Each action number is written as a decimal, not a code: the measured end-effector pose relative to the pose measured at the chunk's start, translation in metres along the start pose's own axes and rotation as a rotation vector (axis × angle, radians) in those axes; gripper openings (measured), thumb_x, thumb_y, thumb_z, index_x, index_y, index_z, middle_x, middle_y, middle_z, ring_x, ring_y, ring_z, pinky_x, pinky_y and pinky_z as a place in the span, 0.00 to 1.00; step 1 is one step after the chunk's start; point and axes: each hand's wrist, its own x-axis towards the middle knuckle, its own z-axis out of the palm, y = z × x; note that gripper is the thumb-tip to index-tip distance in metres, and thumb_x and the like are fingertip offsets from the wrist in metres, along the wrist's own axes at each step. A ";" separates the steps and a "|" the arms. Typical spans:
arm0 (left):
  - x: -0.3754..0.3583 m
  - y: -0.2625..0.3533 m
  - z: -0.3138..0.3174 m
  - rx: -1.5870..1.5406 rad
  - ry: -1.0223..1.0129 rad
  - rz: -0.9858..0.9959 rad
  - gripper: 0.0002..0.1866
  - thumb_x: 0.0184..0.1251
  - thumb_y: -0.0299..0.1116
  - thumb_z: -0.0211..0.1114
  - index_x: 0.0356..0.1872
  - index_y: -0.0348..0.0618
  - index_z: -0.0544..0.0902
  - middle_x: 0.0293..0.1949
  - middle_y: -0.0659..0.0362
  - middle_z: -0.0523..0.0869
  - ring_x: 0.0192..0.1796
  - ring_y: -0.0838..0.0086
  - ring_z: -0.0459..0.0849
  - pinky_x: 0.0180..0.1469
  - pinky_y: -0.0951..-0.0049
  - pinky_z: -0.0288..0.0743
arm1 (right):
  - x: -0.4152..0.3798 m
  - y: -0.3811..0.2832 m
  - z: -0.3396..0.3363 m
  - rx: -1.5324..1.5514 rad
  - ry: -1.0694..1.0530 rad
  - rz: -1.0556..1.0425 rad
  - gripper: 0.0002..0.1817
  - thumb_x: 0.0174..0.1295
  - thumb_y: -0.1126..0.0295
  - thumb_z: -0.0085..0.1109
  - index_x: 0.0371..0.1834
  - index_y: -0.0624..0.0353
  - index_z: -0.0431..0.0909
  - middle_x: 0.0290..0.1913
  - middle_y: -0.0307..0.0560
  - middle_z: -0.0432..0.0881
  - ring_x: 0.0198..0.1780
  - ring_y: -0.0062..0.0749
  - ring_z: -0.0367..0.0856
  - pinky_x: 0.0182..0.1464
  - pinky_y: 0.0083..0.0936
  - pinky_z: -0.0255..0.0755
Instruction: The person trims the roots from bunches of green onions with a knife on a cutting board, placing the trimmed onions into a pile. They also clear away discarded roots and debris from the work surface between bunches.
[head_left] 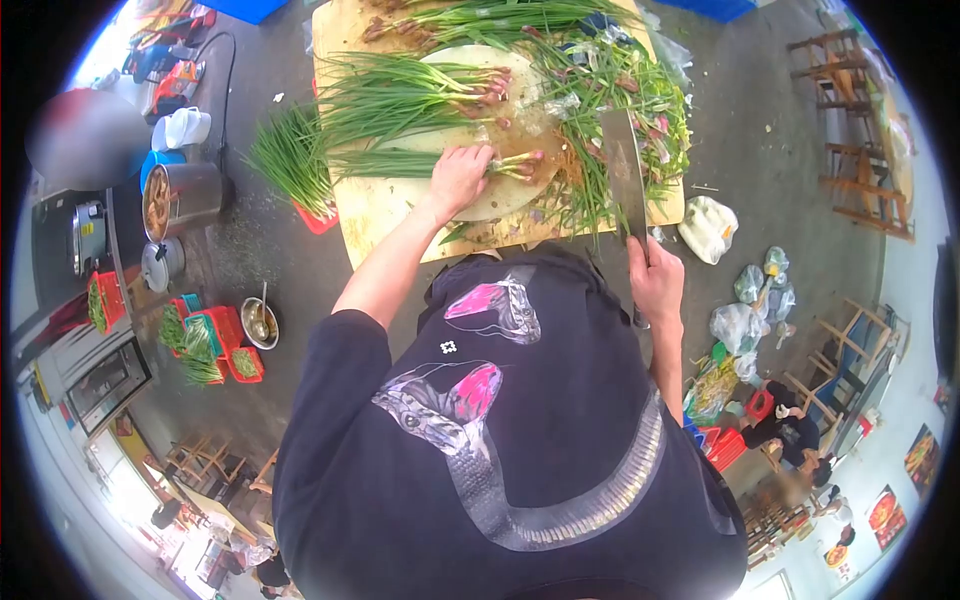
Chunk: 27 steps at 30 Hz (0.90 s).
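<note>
My left hand (pixel 462 180) is closed round a small bunch of green onions (pixel 390 163), whose pinkish bulb ends stick out to its right over a round white cutting board (pixel 505 200). In my right hand (pixel 656 282) is the handle of a large cleaver (pixel 624 165); its blade points away from me, over a heap of trimmed leaves and scraps (pixel 665 130). A bigger bunch of green onions (pixel 400 95) lies on the board just beyond my left hand. More long green onions (pixel 490 22) lie along the far side of the wooden table (pixel 350 225).
Green onions (pixel 290 160) rest in a red basket left of the table. Further left stand a large metal pot (pixel 195 195) and a steel bowl (pixel 260 323). A white bag (pixel 708 228) is by the table's right corner. People (pixel 795 435) are at lower right.
</note>
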 end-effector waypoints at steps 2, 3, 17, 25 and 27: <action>-0.003 0.000 -0.002 -0.001 0.040 0.030 0.26 0.57 0.32 0.78 0.58 0.50 0.80 0.47 0.53 0.87 0.54 0.55 0.88 0.59 0.56 0.81 | 0.005 -0.001 0.000 0.018 -0.003 -0.018 0.09 0.76 0.66 0.64 0.42 0.60 0.86 0.27 0.63 0.81 0.30 0.62 0.82 0.32 0.47 0.72; -0.004 0.001 -0.007 -0.001 0.060 0.043 0.27 0.58 0.32 0.78 0.59 0.51 0.80 0.46 0.53 0.88 0.52 0.55 0.89 0.59 0.56 0.81 | 0.007 -0.001 0.001 0.028 -0.005 -0.029 0.09 0.76 0.66 0.64 0.42 0.60 0.86 0.27 0.63 0.81 0.30 0.62 0.82 0.32 0.47 0.72; -0.049 -0.043 -0.085 -0.919 -0.205 -0.499 0.33 0.68 0.39 0.82 0.71 0.41 0.82 0.55 0.59 0.91 0.55 0.76 0.86 0.62 0.71 0.79 | 0.082 -0.016 0.066 0.022 -0.457 -0.100 0.20 0.76 0.54 0.59 0.40 0.61 0.88 0.26 0.59 0.84 0.32 0.59 0.85 0.41 0.49 0.77; -0.084 -0.063 -0.071 -1.100 -0.265 -0.723 0.39 0.65 0.45 0.82 0.72 0.33 0.80 0.62 0.51 0.89 0.63 0.69 0.85 0.69 0.67 0.76 | 0.085 -0.022 0.122 0.072 -0.623 -0.045 0.22 0.74 0.53 0.60 0.35 0.64 0.86 0.27 0.64 0.82 0.33 0.60 0.85 0.41 0.50 0.75; -0.090 -0.064 -0.060 -1.014 -0.178 -0.674 0.39 0.65 0.46 0.81 0.72 0.33 0.80 0.60 0.50 0.89 0.62 0.67 0.86 0.68 0.66 0.77 | 0.079 -0.013 0.124 0.046 -0.574 -0.046 0.21 0.74 0.53 0.60 0.37 0.63 0.87 0.29 0.63 0.84 0.35 0.60 0.86 0.41 0.50 0.76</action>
